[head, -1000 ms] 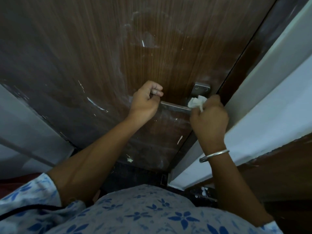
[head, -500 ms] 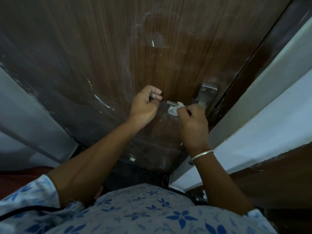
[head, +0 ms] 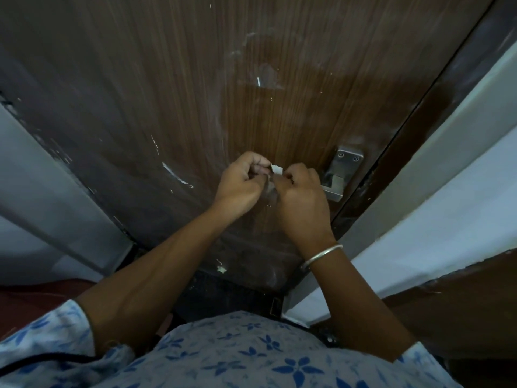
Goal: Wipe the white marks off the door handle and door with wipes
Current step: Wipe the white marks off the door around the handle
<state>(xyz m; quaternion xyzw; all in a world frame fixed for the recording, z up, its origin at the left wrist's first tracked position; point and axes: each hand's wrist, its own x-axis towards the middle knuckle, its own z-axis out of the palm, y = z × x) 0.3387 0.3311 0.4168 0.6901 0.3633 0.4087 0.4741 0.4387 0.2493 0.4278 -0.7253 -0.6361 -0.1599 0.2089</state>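
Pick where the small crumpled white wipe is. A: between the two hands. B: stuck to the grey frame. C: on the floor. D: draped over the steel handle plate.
A: the small crumpled white wipe shows between the left hand and the right hand, left of the steel door handle.

A crumpled white wipe [head: 277, 170] sat pinched in the right hand's [head: 303, 197] fingers [head: 296, 171], against the left hand's [head: 240, 186] fingertips. The steel handle [head: 333, 189] ran under both curled hands. The brown door [head: 167, 79] bore white marks [head: 174, 173] left of and above the fingers.
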